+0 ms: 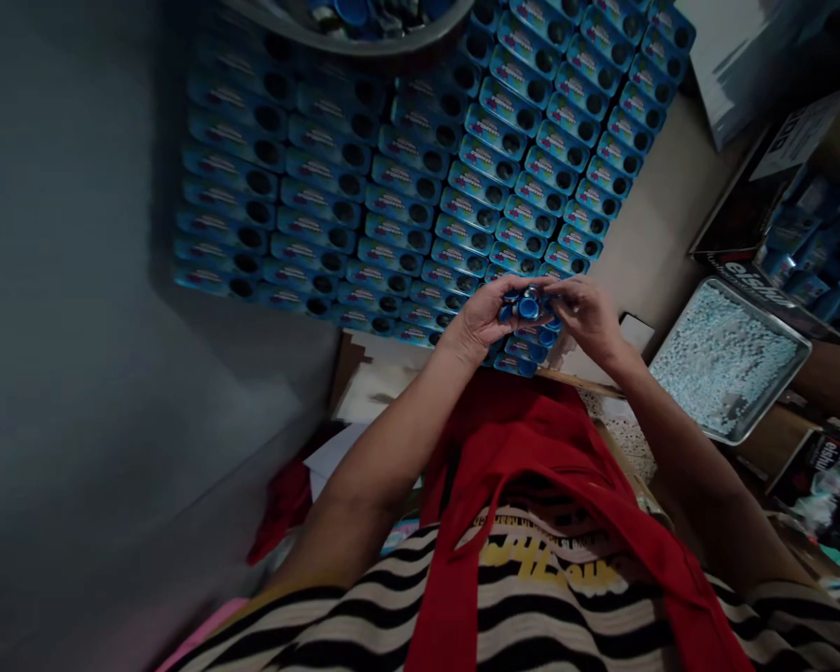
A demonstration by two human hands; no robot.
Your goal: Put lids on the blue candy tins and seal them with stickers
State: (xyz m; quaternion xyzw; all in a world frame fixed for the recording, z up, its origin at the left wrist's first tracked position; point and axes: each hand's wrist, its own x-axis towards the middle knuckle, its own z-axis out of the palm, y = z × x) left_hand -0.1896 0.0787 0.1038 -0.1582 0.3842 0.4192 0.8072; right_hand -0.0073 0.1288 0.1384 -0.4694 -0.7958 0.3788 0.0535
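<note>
1. Left hand (482, 317): fingers curled round small blue pieces (529, 307), above near edge of blue packs (399, 229) in rows.
2. Right hand (590, 315): fingers bunched at the pieces; grip on one, cannot tell.
3. Metal bowl (392, 45) at far edge; metal tray (804, 352) of pale bits, right.

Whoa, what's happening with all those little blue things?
Someone in a red apron is holding a small bunch of shiny, blue-topped pieces in their left hand. Their right hand is right beside the bunch, its fingers close to the pieces. Rows of blue packs with dark round spots are laid out in front. More blue and shiny pieces sit in a metal bowl, and a tray off to the right holds lots of tiny pale-blue bits.
</note>
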